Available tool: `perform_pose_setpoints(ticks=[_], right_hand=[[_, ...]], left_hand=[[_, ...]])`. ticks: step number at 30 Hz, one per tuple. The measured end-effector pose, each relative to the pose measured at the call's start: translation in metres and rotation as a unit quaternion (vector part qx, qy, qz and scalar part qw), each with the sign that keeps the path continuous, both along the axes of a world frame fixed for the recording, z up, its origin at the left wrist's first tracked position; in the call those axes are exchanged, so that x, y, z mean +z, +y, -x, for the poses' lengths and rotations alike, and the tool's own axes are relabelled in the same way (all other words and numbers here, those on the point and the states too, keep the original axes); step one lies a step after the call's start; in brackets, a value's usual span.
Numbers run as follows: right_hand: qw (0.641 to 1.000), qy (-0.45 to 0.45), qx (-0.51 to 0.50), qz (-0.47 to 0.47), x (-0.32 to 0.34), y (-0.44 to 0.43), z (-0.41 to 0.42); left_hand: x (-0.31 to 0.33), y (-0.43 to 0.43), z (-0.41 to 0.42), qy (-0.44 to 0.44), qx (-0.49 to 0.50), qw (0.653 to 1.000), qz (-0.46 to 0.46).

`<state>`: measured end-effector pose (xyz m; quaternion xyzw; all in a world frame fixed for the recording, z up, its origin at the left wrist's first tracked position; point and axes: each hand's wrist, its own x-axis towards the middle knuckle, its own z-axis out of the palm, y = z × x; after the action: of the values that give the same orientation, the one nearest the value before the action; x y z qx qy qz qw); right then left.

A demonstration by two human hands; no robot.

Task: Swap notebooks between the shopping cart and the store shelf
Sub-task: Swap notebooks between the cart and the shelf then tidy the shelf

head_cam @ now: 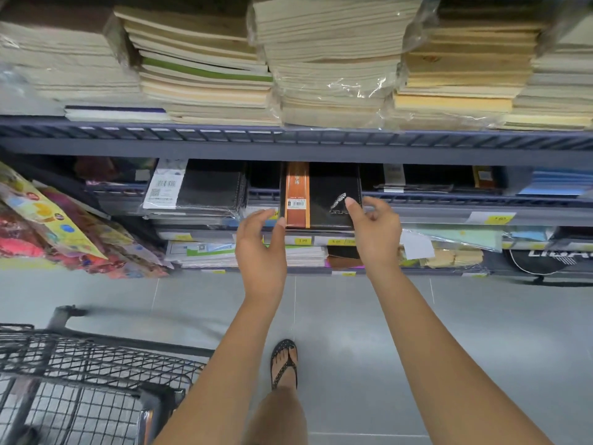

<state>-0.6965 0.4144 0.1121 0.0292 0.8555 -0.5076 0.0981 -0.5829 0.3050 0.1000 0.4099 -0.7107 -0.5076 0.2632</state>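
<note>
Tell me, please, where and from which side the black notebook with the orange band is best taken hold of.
Grip the black notebook by its two side edges, from the front. It lies flat, its near end overhanging the shelf edge, sides exposed. The left hand and right hand already flank it, so pinching and sliding it outward looks easiest.

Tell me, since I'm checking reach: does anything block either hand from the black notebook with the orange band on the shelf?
Nothing visible does. The left hand and right hand already flank the black notebook with the orange band, fingertips at its edges.
</note>
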Motion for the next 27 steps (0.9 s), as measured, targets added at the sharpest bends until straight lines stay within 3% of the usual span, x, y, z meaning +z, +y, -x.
perform_pose_setpoints(ticks=[6,12,19,27], right_hand=[[0.99,0.095,0.076,0.072,-0.03,0.008,-0.018],[0.965,0.213,0.14,0.061,-0.051,0.023,-0.017],[0.966,0.196,0.155,0.063,-0.059,0.016,-0.002],[0.971,0.112,0.194,-0.078,0.009,0.037,-0.031]], left_hand=[[-0.019,0.007,0.002,0.041,-0.071,0.991,0.105],[-0.05,0.011,0.008,0.098,-0.062,0.989,0.096],[-0.05,0.01,0.022,0.099,-0.034,0.988,0.112],[0.021,0.028,-0.005,-0.069,-0.042,0.989,0.122]])
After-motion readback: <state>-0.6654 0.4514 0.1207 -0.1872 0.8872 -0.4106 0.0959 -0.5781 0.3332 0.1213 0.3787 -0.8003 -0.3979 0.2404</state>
